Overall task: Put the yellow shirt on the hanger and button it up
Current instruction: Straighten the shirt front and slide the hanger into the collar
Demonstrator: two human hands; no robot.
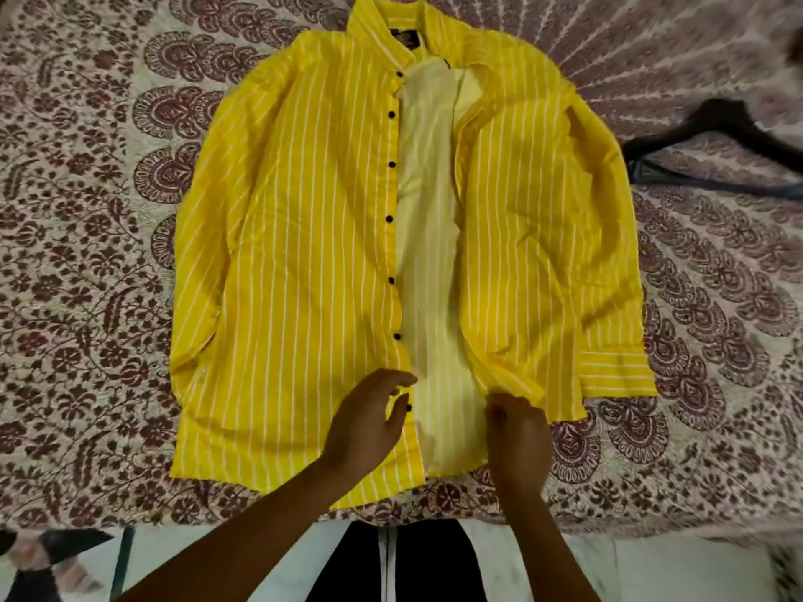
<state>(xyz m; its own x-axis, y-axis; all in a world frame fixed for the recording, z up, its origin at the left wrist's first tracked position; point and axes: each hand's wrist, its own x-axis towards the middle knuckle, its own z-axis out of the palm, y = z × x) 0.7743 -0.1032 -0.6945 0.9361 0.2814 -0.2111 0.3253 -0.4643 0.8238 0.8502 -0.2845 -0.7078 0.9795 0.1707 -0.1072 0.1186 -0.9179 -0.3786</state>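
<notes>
Yellow shirt has an unreadable collar label.

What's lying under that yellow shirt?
The patterned bedspread shows all round the yellow shirt, so it runs beneath. Anything else under it is hidden; the dark hanger lies apart.

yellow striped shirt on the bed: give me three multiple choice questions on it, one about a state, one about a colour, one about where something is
1. The front of the yellow white-striped shirt is: A. open B. fully buttoned C. rolled up
2. Its small round buttons are: A. white B. red C. black
3. The dark hanger lies: A. inside the shirt B. on the patterned bedspread, right of the shirt C. in a hand

Answers: 1 A, the pale inside shows between the two front panels; 2 C, they show as black dots down one front edge; 3 B, it rests on the bedspread, apart from the shirt.
</notes>
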